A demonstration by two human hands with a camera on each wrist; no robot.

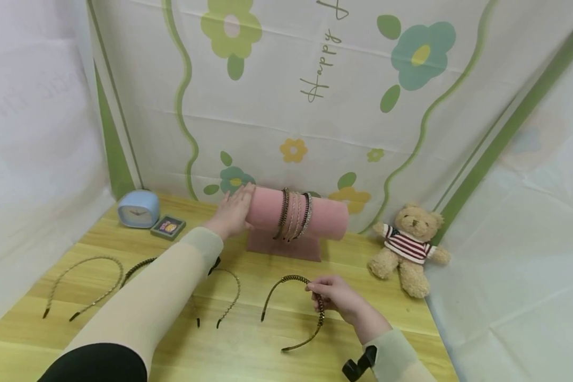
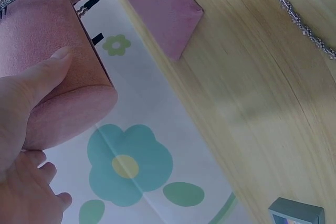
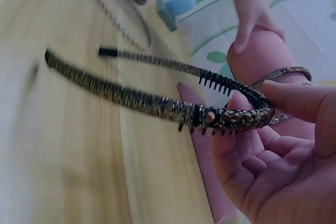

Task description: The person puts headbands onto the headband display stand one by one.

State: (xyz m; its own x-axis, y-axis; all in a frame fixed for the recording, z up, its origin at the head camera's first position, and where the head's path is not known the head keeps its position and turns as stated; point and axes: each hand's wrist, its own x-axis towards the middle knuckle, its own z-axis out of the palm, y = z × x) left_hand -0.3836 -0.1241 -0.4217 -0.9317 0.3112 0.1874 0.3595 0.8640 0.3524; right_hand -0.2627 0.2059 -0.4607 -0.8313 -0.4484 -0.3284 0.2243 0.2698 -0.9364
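Bronze-toned and studded with small stones, the toothed headband (image 1: 296, 310) lay low over the front of the wooden bench (image 1: 248, 350), its arch pinched in the right hand (image 1: 336, 298); the wrist view showed thumb and fingers (image 3: 294, 100) curled round the band's crown, comb teeth pointing inward and both tips reaching away from the palm. That grip was a light pinch at one spot, so the springy band could likely twist or swing in it, and a tip might catch on the bench.

Beyond it stood the pink velvet roll stand (image 1: 310, 215), already carrying several headbands (image 1: 295, 215) bunched near its middle. The left hand (image 1: 233, 212) rested on the roll's near end, fingers straight and flat against the velvet, steadying rather than clasping. With only a flat palm on it, the stand could probably slide or tip if a band were pushed on hard, and the bands already seated might get dragged sideways.

Three more headbands (image 1: 83, 284) lay on the bench to the left, partly under the left sleeve. A blue clock (image 1: 138, 208) and a teddy bear (image 1: 408, 246) sat at the back by the flowered cloth.
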